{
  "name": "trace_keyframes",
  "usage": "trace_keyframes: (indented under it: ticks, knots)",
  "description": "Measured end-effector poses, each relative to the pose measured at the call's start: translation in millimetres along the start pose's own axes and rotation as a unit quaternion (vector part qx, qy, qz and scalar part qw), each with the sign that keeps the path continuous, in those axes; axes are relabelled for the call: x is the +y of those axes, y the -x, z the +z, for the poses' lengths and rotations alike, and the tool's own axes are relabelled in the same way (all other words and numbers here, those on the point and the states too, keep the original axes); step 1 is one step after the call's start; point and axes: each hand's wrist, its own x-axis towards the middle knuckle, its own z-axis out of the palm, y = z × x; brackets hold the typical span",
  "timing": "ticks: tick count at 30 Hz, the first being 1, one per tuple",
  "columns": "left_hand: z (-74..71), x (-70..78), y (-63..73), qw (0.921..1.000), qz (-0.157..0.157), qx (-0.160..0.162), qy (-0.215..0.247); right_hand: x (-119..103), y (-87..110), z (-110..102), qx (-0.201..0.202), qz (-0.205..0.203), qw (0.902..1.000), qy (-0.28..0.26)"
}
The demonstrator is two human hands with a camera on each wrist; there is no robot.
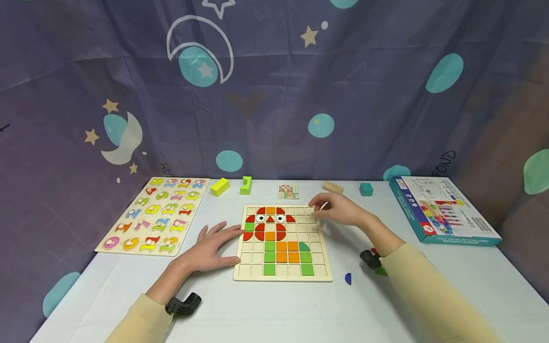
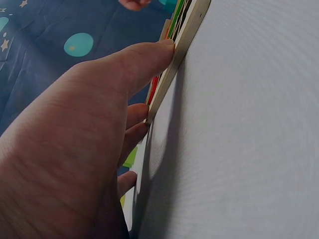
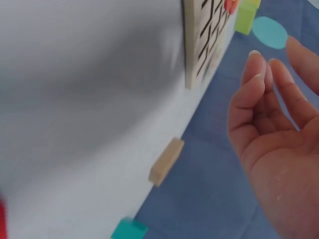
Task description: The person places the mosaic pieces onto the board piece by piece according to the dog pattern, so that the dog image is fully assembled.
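A square wooden grid board [image 1: 255, 274] lies on the table, with red, orange and green tiles and two eye pieces set in its cells. My left hand [image 1: 206, 250] is at the board's left side, fingers spread. In the left wrist view, the thumb [image 2: 149, 57] touches the board's edge [image 2: 182, 55]. Over the board's far right corner hovers my right hand [image 1: 340, 209], fingers loosely bent. Nothing shows between its fingertips in the right wrist view. A blue half-round piece [image 1: 348, 278] lies right of the board. Beneath the right forearm, red and green pieces [image 1: 381, 271] are partly hidden.
On the left lies a number puzzle board [image 1: 146, 209]. Along the back are yellow [image 1: 220, 187] and green [image 1: 246, 186] blocks, a small pattern card [image 1: 288, 191], a plain wooden block [image 1: 333, 187] and a teal block [image 1: 366, 189]. A box [image 1: 446, 209] stands at right.
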Motion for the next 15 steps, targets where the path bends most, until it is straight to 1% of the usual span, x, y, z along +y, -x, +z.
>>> trace_keyframes:
  ticks: [8, 15]
  knots:
    - [-0.5, -0.6, 0.8, 1.0, 0.0, 0.002, 0.003, 10.0, 34.7, -14.5, 0.003, 0.005, 0.9999, 0.014]
    - [0.3, -1.5, 0.6, 1.0, 0.005, 0.0, 0.007, 18.3, 70.3, -25.3, 0.002, 0.02, 0.9998, 0.005]
